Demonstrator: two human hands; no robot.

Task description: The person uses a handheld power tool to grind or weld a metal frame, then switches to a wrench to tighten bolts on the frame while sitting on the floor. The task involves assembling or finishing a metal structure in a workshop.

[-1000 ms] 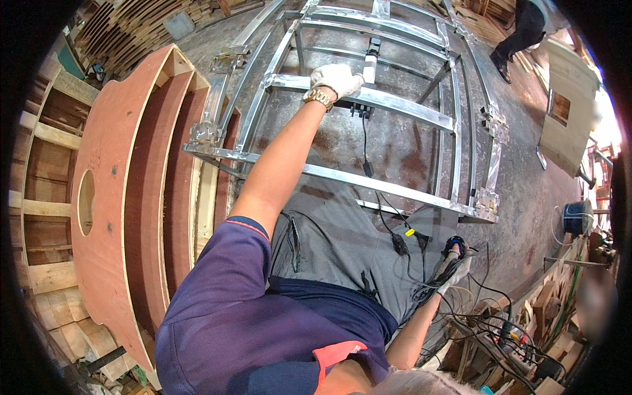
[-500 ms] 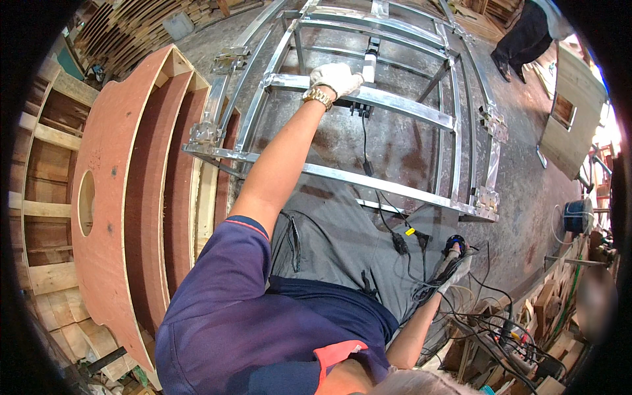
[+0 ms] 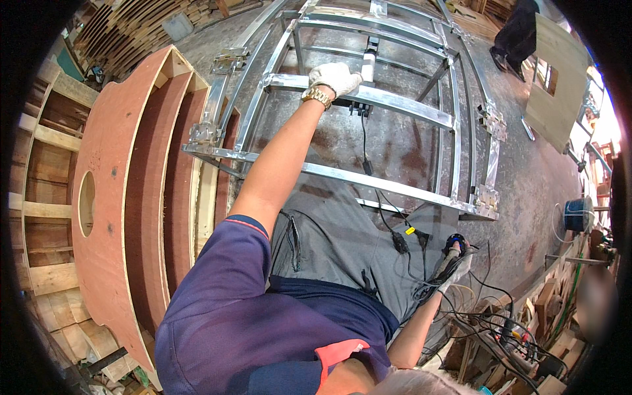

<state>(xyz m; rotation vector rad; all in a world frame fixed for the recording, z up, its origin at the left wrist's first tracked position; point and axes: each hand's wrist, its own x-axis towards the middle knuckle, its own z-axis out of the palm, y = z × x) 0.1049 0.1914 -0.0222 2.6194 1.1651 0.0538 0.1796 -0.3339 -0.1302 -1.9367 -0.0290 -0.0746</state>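
Observation:
My left hand (image 3: pixel 334 78), in a white work glove with a gold watch at the wrist, is closed over a crossbar of the shiny metal frame (image 3: pixel 401 104). Just right of it, a pale cylinder with a black end (image 3: pixel 369 66) runs back from that bar, and a black bracket (image 3: pixel 359 109) hangs under the bar with a cable leading down. Low on the right, my gloved right hand (image 3: pixel 459 268) is wrapped round a bundle of dark cables (image 3: pixel 442 276). Its thumb rests on a small dark round device with blue on it (image 3: pixel 454 241).
A curved reddish plywood piece (image 3: pixel 108 191) with shelf-like ribs stands at left. Tangled cables (image 3: pixel 507 329) and wood scraps lie at lower right. A person (image 3: pixel 513 36) stands far right behind a plywood panel with a cut-out (image 3: pixel 556 92). A blue spool (image 3: pixel 578 214) sits below.
The plywood panel at far right has shifted left and nearer, and the person there has moved with it. Both my hands stay in place.

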